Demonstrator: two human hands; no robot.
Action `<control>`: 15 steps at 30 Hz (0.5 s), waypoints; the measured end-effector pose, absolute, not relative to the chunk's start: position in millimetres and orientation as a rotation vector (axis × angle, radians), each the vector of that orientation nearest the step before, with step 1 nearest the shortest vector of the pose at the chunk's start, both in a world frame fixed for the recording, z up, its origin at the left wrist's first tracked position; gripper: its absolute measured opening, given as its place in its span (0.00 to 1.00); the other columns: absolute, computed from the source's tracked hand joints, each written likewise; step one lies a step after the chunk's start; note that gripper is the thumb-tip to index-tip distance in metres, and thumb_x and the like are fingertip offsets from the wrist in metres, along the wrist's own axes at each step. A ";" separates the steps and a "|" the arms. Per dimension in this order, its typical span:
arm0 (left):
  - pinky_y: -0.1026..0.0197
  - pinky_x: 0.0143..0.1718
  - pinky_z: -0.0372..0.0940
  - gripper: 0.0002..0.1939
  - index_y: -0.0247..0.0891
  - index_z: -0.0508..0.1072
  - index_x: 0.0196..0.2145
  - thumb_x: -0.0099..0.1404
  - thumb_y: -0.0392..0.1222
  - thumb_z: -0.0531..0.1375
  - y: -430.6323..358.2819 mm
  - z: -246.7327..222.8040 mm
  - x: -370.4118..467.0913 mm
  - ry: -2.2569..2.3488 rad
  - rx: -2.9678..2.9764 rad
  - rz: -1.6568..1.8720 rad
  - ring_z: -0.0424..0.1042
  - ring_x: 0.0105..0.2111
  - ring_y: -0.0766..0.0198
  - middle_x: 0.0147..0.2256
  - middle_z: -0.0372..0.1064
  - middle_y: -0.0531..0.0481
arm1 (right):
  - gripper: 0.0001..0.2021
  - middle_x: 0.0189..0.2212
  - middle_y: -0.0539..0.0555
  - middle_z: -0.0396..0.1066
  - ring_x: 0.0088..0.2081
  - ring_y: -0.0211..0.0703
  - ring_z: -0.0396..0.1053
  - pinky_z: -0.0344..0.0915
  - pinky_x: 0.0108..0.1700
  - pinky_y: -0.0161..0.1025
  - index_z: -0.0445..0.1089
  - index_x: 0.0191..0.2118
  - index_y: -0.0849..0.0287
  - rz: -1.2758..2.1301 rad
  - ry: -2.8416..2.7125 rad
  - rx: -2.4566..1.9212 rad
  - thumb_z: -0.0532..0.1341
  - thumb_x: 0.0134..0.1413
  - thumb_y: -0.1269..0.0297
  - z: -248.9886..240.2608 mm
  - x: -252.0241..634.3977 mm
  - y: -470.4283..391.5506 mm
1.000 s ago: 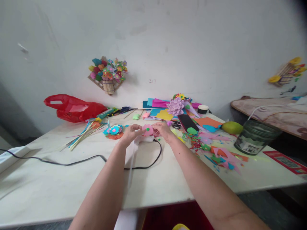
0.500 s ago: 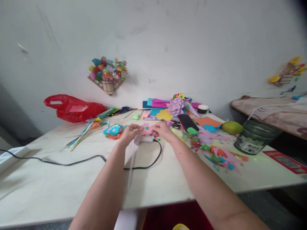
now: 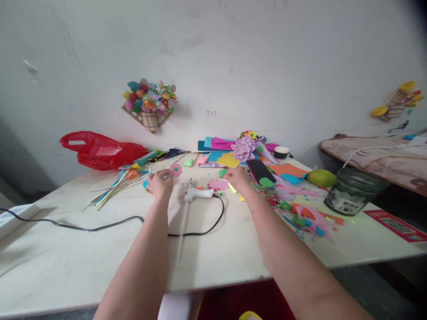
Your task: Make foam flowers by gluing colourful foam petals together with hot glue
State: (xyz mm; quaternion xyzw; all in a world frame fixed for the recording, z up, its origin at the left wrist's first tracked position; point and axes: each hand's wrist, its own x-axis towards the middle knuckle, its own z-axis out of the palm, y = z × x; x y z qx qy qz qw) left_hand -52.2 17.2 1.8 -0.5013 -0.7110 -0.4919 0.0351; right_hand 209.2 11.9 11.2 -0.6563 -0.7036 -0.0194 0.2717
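Observation:
My left hand [image 3: 161,181] reaches over the table, fingers bent, with a pink paper flower [image 3: 176,169] with a green centre at its fingertips. Beneath that hand, the blue flower [image 3: 145,185] is mostly covered. My right hand [image 3: 238,177] has its fingers pinched together beside a small green piece [image 3: 223,173]; whether they grip it is hard to see. Just below it are a pink scalloped piece [image 3: 218,184] and a yellow strip [image 3: 232,188]. Between my hands lies a white glue gun [image 3: 200,193] with a long clear glue stick [image 3: 183,229] sticking out.
Coloured scraps [image 3: 310,218] spread at the right, near a phone [image 3: 261,172] and a dark green jar [image 3: 355,191]. A red plastic bag [image 3: 103,153] and thin strips [image 3: 116,189] are at the left. The black cord [image 3: 100,228] crosses the table. Foam sheets [image 3: 220,144] lie by the wall.
My hands have drawn apart. The left went left with the pink flower, and the right moved a little right, uncovering the glue gun and the pink scalloped piece.

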 end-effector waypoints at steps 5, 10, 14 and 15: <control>0.45 0.47 0.51 0.11 0.43 0.75 0.30 0.53 0.48 0.56 8.3 0.4 -56.8 -2.406 -1.316 -1.353 0.56 0.49 0.47 0.42 0.70 0.45 | 0.11 0.35 0.56 0.73 0.46 0.47 0.62 0.49 0.48 0.42 0.75 0.33 0.54 -0.191 -2.176 -1.739 0.57 0.47 0.60 0.1 203.9 13.3; 0.46 0.46 0.52 0.15 0.43 0.74 0.37 0.53 0.47 0.55 9.4 -3.1 -55.8 -2.403 -1.216 -1.335 0.56 0.49 0.45 0.45 0.67 0.42 | 0.11 0.34 0.58 0.73 0.46 0.49 0.61 0.43 0.52 0.46 0.75 0.34 0.56 -0.235 -2.290 -1.753 0.57 0.47 0.61 -3.2 200.4 10.7; 0.47 0.45 0.51 0.15 0.39 0.74 0.36 0.54 0.45 0.54 9.9 -1.6 -42.8 -2.207 -1.464 -1.364 0.58 0.46 0.45 0.40 0.70 0.40 | 0.12 0.33 0.60 0.73 0.45 0.50 0.62 0.43 0.52 0.47 0.75 0.34 0.58 -0.281 -2.340 -1.767 0.56 0.48 0.63 0.1 197.5 7.0; 0.47 0.45 0.51 0.14 0.40 0.75 0.34 0.54 0.45 0.54 9.8 -1.3 -38.5 -2.161 -1.548 -1.350 0.59 0.45 0.46 0.37 0.71 0.41 | 0.12 0.33 0.61 0.73 0.45 0.50 0.62 0.43 0.52 0.47 0.75 0.34 0.59 -0.296 -2.344 -1.768 0.55 0.49 0.64 0.7 197.1 6.4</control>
